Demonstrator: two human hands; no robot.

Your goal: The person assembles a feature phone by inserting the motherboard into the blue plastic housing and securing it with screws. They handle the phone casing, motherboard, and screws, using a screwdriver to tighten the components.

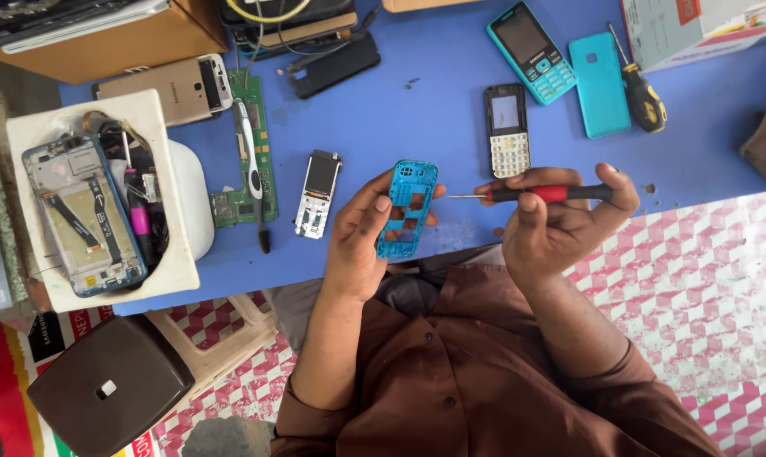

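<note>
Head view: left hand [359, 241] closed round blue phone frame [406, 209], held above blue bench [417, 118] edge. Right hand [561, 222] pinches red-black screwdriver [540, 194], tip just beside frame's right edge. Judgement: seat tip square, steady frame w/ thumb, light torque.

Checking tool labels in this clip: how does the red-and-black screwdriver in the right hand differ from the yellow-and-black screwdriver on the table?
The red-and-black screwdriver is gripped in the right hand, lying level, its thin tip pointing at the blue phone frame held by the left hand. The yellow-and-black screwdriver lies untouched on the blue table beside a teal back cover, angled diagonally. Its handle looks stubbier and thicker. Both have slim metal shafts.
</note>
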